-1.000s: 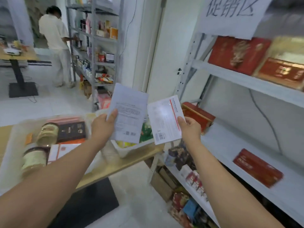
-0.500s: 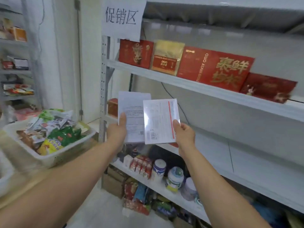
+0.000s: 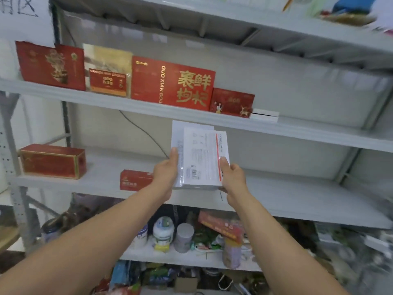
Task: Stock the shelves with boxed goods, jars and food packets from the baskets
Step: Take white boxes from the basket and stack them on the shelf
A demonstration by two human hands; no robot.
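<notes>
Two flat white boxes stand upright in front of the grey middle shelf (image 3: pixel 297 194), overlapping. My left hand (image 3: pixel 164 173) grips the rear white box (image 3: pixel 177 135) by its left edge. My right hand (image 3: pixel 232 177) grips the front white box (image 3: pixel 202 158), which has a red stripe and a barcode, by its right edge. Both boxes hover just above the shelf's front part, to the right of a small red box (image 3: pixel 134 179) lying there.
A red carton (image 3: pixel 53 161) sits at the middle shelf's left end. Red and gold gift boxes (image 3: pixel 172 84) line the upper shelf (image 3: pixel 127 105). Jars (image 3: pixel 163 231), tubs and packets crowd the lower shelves. The middle shelf's right half lies bare.
The view has swung right, from the baskets on the table to the shelving. Both hands carried the white boxes up to the middle shelf and brought them together until they overlap.
</notes>
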